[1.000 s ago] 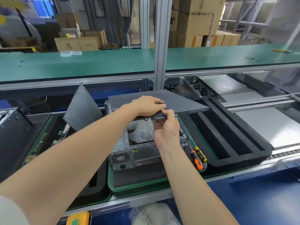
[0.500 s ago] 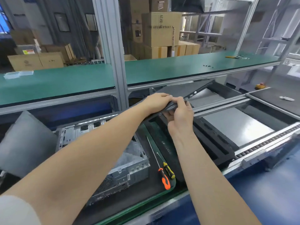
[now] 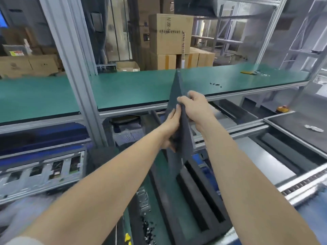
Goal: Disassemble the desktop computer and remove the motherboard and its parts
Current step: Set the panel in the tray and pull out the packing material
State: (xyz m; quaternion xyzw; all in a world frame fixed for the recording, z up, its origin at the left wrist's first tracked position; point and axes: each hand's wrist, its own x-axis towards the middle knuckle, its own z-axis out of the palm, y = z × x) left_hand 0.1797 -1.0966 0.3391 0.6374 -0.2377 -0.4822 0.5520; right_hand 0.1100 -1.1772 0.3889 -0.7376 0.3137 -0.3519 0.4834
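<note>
I hold the dark grey case side panel (image 3: 177, 89) upright on edge, its top corner rising in front of the green shelf. My left hand (image 3: 170, 126) lies against its left face with fingers curled round the lower part. My right hand (image 3: 194, 106) grips its near edge from the right. Below the panel sits a black foam tray (image 3: 200, 197) with long slots. The open metal computer chassis (image 3: 40, 174) stands at the left, its rear slots facing me.
A green-topped shelf (image 3: 132, 87) on aluminium posts (image 3: 74, 76) runs across in front, with small screws (image 3: 215, 84) on it. A conveyor with black mats (image 3: 292, 126) runs to the right. Loose screws (image 3: 146, 228) lie near the tray. Cardboard boxes (image 3: 169, 34) stand behind.
The panel has been lifted off the chassis, carried right and turned from flat to upright on edge. My view has swung right, so the chassis now lies at the left.
</note>
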